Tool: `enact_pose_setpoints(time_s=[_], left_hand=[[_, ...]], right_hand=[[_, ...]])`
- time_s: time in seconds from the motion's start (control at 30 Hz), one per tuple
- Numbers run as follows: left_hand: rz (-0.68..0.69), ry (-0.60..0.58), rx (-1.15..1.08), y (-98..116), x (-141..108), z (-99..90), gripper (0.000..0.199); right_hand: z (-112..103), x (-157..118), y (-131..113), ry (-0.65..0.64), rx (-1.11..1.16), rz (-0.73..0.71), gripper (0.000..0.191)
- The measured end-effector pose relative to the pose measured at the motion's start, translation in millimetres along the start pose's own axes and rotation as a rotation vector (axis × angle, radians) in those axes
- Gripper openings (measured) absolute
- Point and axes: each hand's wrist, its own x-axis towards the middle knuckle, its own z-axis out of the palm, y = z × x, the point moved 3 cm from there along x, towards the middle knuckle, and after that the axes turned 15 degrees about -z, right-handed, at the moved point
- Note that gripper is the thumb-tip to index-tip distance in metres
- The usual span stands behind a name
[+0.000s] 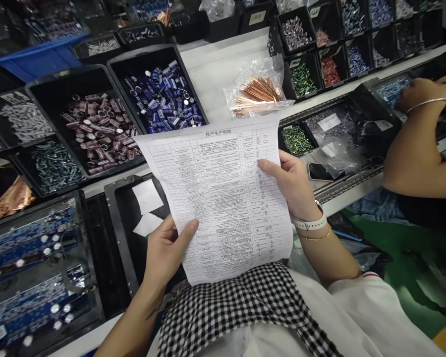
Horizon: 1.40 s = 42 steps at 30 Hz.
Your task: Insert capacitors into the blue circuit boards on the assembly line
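A large printed sheet of paper (pixel 223 208), covered by a table of small text and some handwritten marks, is held up in front of my body. At its lower left edge, my left hand (pixel 171 248) pinches it with the thumb on the printed side. Higher up on the right edge, my right hand (pixel 295 181) grips it the same way, the thumb over the text and the fingers behind. The sheet bends slightly, and its lower edge hangs over my checked apron (pixel 238 307). Behind the paper, part of the workbench is hidden.
Black bins hold brown capacitors (pixel 100 131), blue capacitors (pixel 167 96) and other small parts. Blue circuit boards (pixel 33 238) lie in a tray at left. A bag of copper-coloured leads (pixel 258 91) and a phone (pixel 319 172) lie beyond. At right, a co-worker's arm (pixel 412 144) reaches over a board.
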Motion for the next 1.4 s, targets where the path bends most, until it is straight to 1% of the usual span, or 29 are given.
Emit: enact_pose_setpoints(time_s=[0.1,0.23,0.4,0.53,0.67,0.83,1.07,1.23,1.4], left_hand=[[0.027,-0.022,0.015,-2.3,2.7,-2.2,0.044],[0.06,-0.07,0.036,-5.0,5.5,-4.0,0.041],[0.051,-0.119,0.014,-7.0,5.1,-4.1,0.04],[0.044,-0.109,0.021,-7.1,4.5,-4.4,0.041],[0.047,-0.119,0.013,-4.6,3.0,-3.7,0.037],[0.043,-0.112,0.005,-1.1,0.2,-2.1,0.037],[0.042,-0.104,0.019,-2.5,0.9,-2.3,0.041],[0.049,-0.101,0.012,-1.2,0.9,-1.2,0.038],[0.04,-0.091,0.002,-2.3,2.0,-1.0,0.04]], right_hand=[[-0.5,-0.6,2.0,-0.005,-0.025,-0.009,0.023],[-1.4,-2.1,3.7,0.022,-0.063,-0.021,0.023],[-1.5,-3.6,5.2,0.035,-0.097,-0.015,0.023],[-0.9,-4.1,5.5,0.023,-0.114,-0.02,0.024],[-0.7,-4.3,4.5,0.031,-0.134,-0.021,0.024],[0.0,-4.8,3.9,0.045,-0.104,-0.008,0.023],[0.4,-3.9,4.2,0.043,-0.115,-0.026,0.023],[-0.6,-2.8,5.0,0.045,-0.096,-0.046,0.023],[-1.8,-2.3,6.0,0.04,-0.108,-0.048,0.023]])
